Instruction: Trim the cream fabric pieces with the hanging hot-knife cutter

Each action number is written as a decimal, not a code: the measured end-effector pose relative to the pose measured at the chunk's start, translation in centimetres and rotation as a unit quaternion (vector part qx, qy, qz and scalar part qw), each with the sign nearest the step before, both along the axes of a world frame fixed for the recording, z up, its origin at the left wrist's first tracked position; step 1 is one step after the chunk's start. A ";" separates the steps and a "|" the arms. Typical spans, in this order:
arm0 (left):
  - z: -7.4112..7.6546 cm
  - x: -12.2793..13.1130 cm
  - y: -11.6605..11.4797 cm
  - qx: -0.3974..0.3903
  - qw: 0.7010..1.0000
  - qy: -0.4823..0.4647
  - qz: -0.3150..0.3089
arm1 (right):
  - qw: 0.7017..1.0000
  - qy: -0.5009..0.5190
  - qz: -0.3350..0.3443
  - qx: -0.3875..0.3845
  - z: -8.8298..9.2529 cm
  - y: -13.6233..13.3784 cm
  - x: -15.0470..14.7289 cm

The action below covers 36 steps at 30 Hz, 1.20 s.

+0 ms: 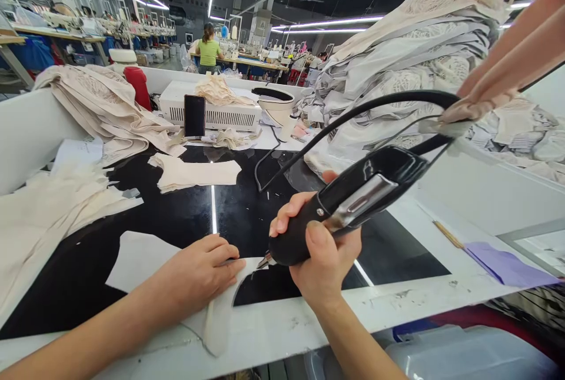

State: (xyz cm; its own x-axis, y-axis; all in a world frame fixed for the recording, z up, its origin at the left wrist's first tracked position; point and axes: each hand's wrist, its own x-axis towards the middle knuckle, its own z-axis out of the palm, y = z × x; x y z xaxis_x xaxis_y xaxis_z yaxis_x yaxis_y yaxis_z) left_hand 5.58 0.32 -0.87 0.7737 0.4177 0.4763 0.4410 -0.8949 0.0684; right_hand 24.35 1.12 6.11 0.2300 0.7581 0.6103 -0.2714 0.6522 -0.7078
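My right hand (321,250) is wrapped round a black hand-held cutting tool (353,195) with a chrome trigger; its metal tip touches the edge of a pale fabric piece (136,256) lying on the black glass table (185,215). My left hand (200,271) lies flat on that fabric piece just left of the tip, fingers stretched out and pressing it down. A black cable (375,103) arcs up from the tool's rear toward the upper right.
A folded cream piece (194,173) lies mid-table and cream scraps (53,203) at the left. A tall stack of cut fabric (410,45) rises at right. A white machine (212,110), a phone (195,115) and a bowl (276,100) stand behind. Another person's arm (521,50) reaches in upper right.
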 end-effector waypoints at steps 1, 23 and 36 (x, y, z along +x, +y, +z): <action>0.0 0.0 0.0 0.000 1.000 0.000 0.001 | 1.000 0.001 0.002 -0.002 -0.1 -0.1 -0.1; -0.1 -0.2 0.0 -0.014 1.000 0.007 0.003 | 1.000 -0.016 0.004 -0.015 -0.7 -0.2 -0.5; 0.6 -0.1 -0.1 -0.014 1.000 0.002 0.001 | 0.999 -0.015 -0.032 -0.005 -0.6 0.0 0.6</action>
State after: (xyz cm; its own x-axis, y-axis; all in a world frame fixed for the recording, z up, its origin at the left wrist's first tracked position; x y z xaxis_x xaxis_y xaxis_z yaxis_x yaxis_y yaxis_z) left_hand 5.46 0.25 -0.26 0.7743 0.4322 0.4623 0.4431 -0.8918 0.0916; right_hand 24.99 1.08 5.47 0.2596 0.7480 0.6108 -0.2081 0.6609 -0.7210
